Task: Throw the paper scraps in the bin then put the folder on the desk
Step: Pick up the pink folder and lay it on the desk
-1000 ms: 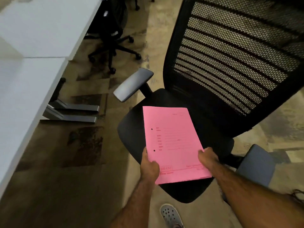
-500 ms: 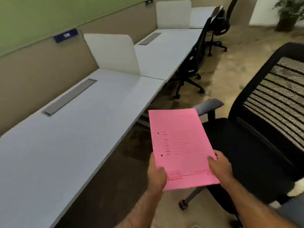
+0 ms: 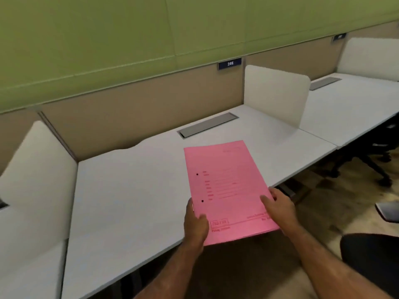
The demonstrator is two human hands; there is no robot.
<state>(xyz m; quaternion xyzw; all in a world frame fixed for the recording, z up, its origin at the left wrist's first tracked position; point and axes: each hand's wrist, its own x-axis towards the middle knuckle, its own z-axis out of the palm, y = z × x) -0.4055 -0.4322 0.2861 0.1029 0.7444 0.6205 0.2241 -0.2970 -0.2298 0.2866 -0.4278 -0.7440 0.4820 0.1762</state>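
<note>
Step in hand: placing the folder (image 3: 226,190); no scraps or bin in view. The left hand (image 3: 195,223) pinches its 7 o'clock corner, the right hand (image 3: 280,210) its 4 o'clock edge, above the desk (image 3: 129,190). Next: lower it flat, then release both grips.

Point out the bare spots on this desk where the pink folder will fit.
The desk is bare left of the folder, up to the left divider. It is also bare between the cable tray and the right divider. Nothing crowds it.
</note>
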